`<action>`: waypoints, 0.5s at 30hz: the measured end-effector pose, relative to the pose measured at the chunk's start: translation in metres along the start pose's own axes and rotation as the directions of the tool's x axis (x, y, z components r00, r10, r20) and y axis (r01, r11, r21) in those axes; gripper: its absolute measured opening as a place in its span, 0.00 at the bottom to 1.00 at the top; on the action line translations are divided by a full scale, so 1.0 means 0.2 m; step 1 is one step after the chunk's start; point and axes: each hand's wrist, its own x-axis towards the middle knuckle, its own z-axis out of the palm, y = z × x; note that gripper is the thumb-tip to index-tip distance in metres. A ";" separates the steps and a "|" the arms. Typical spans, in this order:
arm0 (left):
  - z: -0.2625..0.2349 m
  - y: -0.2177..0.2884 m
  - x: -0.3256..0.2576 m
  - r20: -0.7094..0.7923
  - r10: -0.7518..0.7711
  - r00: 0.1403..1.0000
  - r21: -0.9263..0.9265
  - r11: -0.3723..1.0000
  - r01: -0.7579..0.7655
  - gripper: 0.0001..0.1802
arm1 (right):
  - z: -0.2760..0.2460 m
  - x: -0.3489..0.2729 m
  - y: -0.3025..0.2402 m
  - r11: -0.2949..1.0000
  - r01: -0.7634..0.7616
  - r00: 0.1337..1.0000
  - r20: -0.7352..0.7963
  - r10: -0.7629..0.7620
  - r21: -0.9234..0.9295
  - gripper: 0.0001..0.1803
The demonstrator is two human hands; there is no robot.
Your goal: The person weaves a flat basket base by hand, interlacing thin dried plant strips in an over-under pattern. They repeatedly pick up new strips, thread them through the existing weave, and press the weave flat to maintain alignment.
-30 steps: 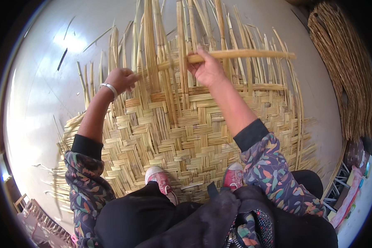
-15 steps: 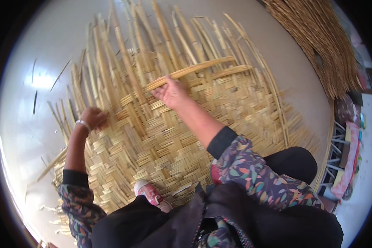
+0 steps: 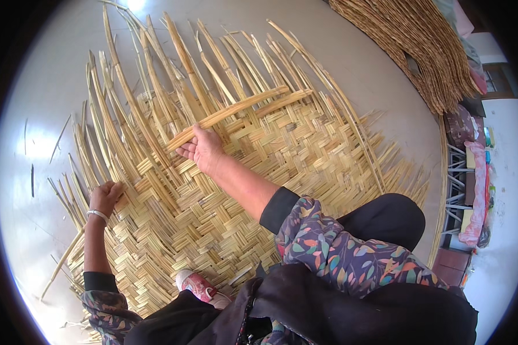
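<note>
Nearest the person, a pink shoe [image 3: 198, 286] rests on the near edge of the woven mat [image 3: 213, 213], which lies flat on the pale floor [image 3: 52, 86]. The left hand [image 3: 105, 197], with a silver bangle [image 3: 97, 214] at the wrist, presses down on the mat's left edge, fingers curled over the woven strips there; it grips nothing that can be made out. Further in, the right hand [image 3: 202, 148] lies over the middle of the mat with the palm turned up and the fingers closed around the near end of a long strip bundle [image 3: 236, 112]. That bundle runs up and to the right, lying across the loose upright strips [image 3: 155, 75] that fan out from the mat's far edge. Beyond, at the far right of the floor, lies a stack of darker woven mats [image 3: 420, 46].
</note>
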 end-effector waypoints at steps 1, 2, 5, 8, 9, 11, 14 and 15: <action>0.00 -0.01 0.00 -0.007 -0.002 1.000 -0.030 1.000 0.002 0.19 | 0.00 0.00 0.00 1.000 0.006 1.000 -0.004 -0.006 -0.007 0.17; 0.00 -0.03 0.01 -0.014 -0.004 1.000 -0.060 0.998 0.003 0.19 | 0.00 -0.01 0.00 1.000 0.011 1.000 -0.008 -0.011 -0.014 0.17; 0.00 -0.01 0.01 -0.013 -0.003 1.000 -0.107 0.994 0.001 0.18 | -0.01 0.00 -0.01 0.998 0.033 0.998 -0.052 -0.036 -0.051 0.17; -0.01 -0.04 0.02 0.021 0.018 1.000 -0.108 0.994 -0.015 0.18 | -0.02 0.00 -0.08 0.997 0.054 0.991 -0.120 -0.061 -0.063 0.18; -0.01 -0.06 0.02 0.037 0.027 0.999 -0.105 0.994 -0.023 0.18 | -0.03 0.00 -0.10 0.996 0.061 0.987 -0.145 -0.069 -0.063 0.18; -0.01 -0.10 0.04 0.035 0.047 0.998 -0.118 0.992 -0.042 0.17 | -0.05 0.01 -0.12 0.999 0.041 0.989 -0.143 -0.040 0.000 0.18; 0.01 -0.09 0.04 0.025 0.063 0.998 -0.116 0.991 -0.060 0.17 | -0.11 0.05 -0.14 0.998 0.025 0.991 -0.133 -0.017 0.060 0.19; 0.01 -0.08 0.03 0.019 0.060 0.998 -0.110 0.992 -0.057 0.17 | -0.12 0.05 -0.14 0.997 0.021 0.991 -0.136 -0.010 0.077 0.19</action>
